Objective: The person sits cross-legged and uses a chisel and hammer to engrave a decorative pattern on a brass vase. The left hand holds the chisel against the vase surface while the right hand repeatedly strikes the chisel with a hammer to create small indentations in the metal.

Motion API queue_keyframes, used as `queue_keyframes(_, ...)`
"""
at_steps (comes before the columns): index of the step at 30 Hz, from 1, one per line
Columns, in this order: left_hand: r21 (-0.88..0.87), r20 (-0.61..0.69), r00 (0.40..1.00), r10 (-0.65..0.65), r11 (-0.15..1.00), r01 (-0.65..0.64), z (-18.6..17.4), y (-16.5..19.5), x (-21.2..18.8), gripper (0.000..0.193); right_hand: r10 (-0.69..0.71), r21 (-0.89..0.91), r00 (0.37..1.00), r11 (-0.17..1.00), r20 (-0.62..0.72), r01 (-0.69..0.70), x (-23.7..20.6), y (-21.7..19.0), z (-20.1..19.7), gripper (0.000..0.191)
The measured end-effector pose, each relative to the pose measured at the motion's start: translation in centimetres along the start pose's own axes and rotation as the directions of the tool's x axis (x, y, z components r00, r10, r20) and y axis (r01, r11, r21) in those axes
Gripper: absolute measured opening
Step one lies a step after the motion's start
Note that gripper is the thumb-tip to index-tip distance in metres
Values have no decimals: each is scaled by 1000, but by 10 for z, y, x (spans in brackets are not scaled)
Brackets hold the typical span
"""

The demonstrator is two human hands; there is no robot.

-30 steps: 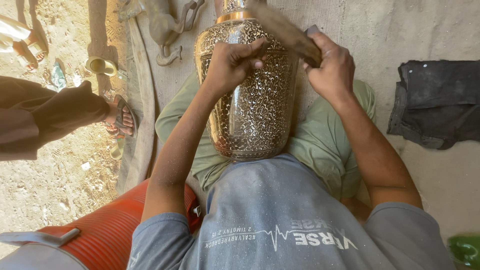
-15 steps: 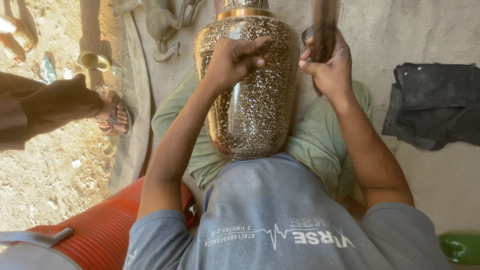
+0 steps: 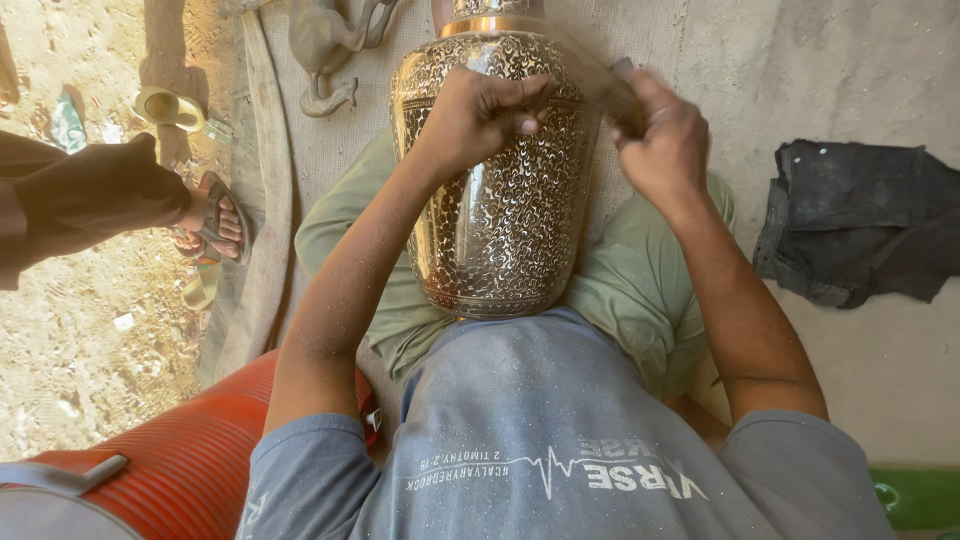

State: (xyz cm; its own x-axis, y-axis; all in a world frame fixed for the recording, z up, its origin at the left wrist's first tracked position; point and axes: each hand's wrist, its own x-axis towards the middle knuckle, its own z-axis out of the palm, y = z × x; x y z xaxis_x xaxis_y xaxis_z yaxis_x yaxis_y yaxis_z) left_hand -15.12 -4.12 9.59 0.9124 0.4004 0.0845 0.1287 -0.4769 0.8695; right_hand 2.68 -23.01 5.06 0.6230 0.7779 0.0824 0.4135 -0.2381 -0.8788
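Brass engraved vase (image 3: 500, 190) lying on lap. Left hand (image 3: 480, 115) fingers curled, pressed on vase shoulder. Right hand (image 3: 665, 140) gripping blurred tool (image 3: 600, 85) right of vase.

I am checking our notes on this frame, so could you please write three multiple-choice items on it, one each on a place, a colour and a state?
1. Where does the vase rest?
A. on the person's lap
B. on a red shelf
C. inside a box

2. What colour is the crumpled cloth on the floor?
A. white
B. dark grey
C. yellow

3. How does the left hand stand?
A. flat on the floor
B. open in the air
C. curled against the vase

Answers:
1 A, its base sits between the green-trousered legs.
2 B, the cloth looks dark.
3 C, its fingers press on the patterned side.
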Motion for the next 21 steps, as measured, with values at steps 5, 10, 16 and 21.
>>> queue_keyframes(5,34,-23,996,92,995,-91,-4,2,0,35,-152,382,988,912,-17,147,-1,-6,-1,57)
queue_keyframes(10,27,-3,995,98,995,-98,-6,3,0,34,-23,113,999,993,38,19,-6,-20,-4,52)
queue_keyframes(16,44,-61,991,122,992,-120,-4,2,-7,37,-3,144,999,990,42,-3,-7,-34,-10,45)
queue_keyframes(21,34,-125,982,145,989,-141,0,1,-10,29,137,-309,985,946,101,-100,-5,-35,-20,28)
